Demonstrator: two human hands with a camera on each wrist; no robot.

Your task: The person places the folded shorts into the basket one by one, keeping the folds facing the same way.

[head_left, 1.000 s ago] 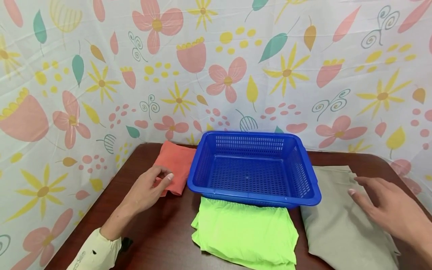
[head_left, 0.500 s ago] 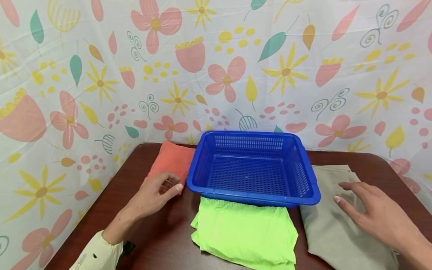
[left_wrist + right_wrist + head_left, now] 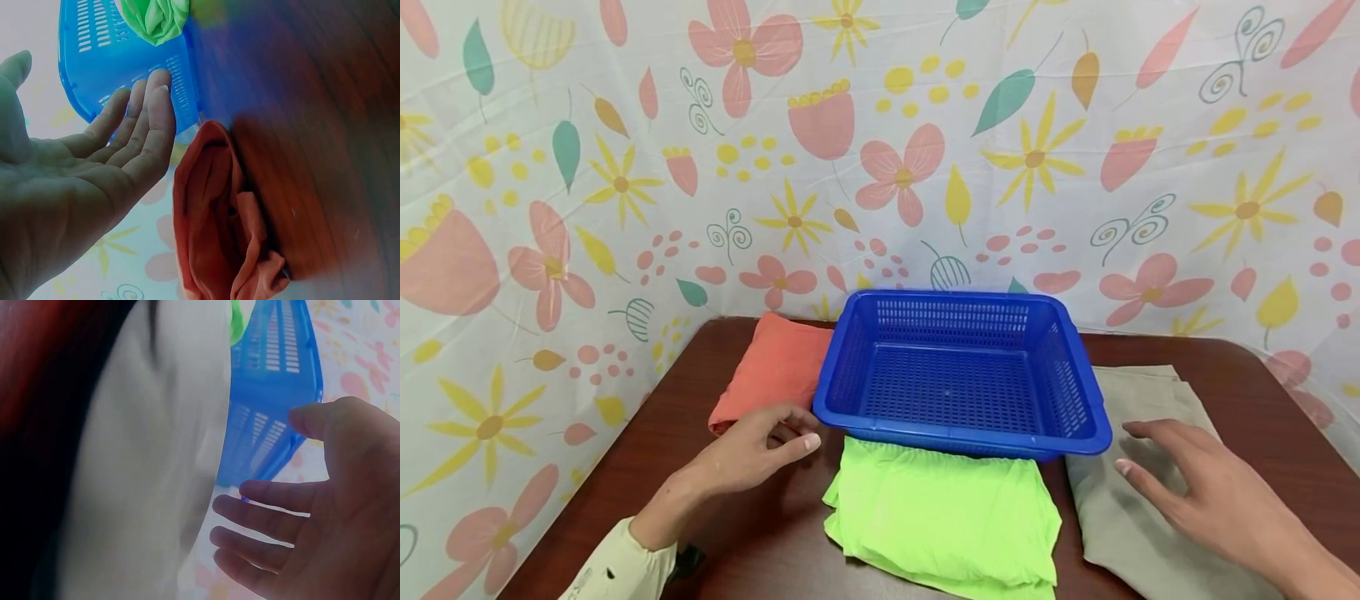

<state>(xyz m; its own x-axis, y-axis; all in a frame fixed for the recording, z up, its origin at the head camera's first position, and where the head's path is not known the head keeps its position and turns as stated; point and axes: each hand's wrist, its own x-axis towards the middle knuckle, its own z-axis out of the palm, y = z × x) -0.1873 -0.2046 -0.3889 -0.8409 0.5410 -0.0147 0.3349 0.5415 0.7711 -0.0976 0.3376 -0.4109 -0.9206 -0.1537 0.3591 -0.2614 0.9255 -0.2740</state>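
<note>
Flanking a latticed plastic basket (image 3: 955,432), head view, left hand (image 3: 748,454), right hand (image 3: 1210,492), creased lime cloth (image 3: 947,521) in front, left wrist view, loose empty fingers near rumpled orange cloth (image 3: 206,212), right wrist view, spread fingers by grey cloth (image 3: 144,450)

A floral sheet (image 3: 880,158) (pale-grounded, in pinks and yellows) backs the brown table (image 3: 775,533).
</note>
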